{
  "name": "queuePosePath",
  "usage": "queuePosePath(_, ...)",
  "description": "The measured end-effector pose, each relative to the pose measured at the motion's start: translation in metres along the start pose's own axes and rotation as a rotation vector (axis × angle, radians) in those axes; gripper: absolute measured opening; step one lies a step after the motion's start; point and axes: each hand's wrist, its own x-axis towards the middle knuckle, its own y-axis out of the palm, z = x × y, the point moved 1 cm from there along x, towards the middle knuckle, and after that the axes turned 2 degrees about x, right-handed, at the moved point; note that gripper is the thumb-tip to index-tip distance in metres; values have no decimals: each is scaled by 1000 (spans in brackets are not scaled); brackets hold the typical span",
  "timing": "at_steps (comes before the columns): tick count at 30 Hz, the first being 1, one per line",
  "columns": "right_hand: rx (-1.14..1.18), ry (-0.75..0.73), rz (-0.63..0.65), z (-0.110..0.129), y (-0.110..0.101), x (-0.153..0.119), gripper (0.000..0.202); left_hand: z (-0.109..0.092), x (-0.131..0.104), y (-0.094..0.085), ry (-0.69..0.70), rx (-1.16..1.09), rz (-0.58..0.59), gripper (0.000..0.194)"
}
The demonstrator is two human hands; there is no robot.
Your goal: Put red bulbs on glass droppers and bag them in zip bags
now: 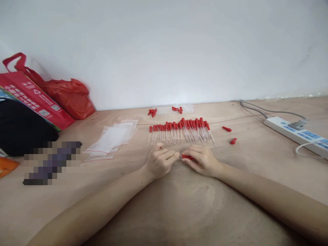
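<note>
My right hand (202,160) is closed around a red rubber dropper bulb (188,157), whose greyish end points left. My left hand (162,161) is closed, with thumb and forefinger pinched beside that end; whatever lies in the pinch is hidden. Just beyond both hands lies a row of droppers (175,127), clear thin tubes with red bulbs on their far ends. Two loose red bulbs, one (227,128) farther back and one (233,140) nearer, rest to the right of the row.
Clear zip bags (110,140) lie in a pile on the wooden table (179,212). More red bulbs (152,112) sit near the wall. A white power strip (297,133) with cables is at right. Red bags (69,97) and a black item (25,126) stand at left.
</note>
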Motion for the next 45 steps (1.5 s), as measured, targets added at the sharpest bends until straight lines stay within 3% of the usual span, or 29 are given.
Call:
queuePosePath(9,26,60,-45,-4,1,1,15,5,3,3,-15,-10,6,21)
queuePosePath(13,-6,89,-65,-6,-1,1,15,9,7,-2,17,7,79,21)
queuePosePath(20,-42,5,-41,-5,-2,0,17,0,9,-12,24,38,206,28)
queuePosePath(23,-39,43,-51,-11,-12,2,36,10,9,-13,-89,-57,214,24)
queuePosePath(25,-59,145,-81,-23,-24,4,50,29,9,-12,-299,-155,211,21)
queuePosePath(28,-189,438,-145,-53,-49,2,34,63,11,-5,-750,-234,262,16)
queuePosePath(31,-374,798,-26,-85,-76,-3,28,87,17,7,-1013,-261,364,16)
queuePosePath(35,-450,1134,346,-110,-105,-13,31,98,29,25,-1065,-257,441,13)
queuePosePath(38,-349,1303,532,-115,-114,-19,36,97,36,34,-1073,-270,513,8)
queuePosePath(41,-175,1412,594,-115,-113,-22,37,94,41,36,-1077,-269,571,10)
queuePosePath(45,-60,1434,559,-116,-107,-23,28,99,43,31,-1076,-228,615,23)
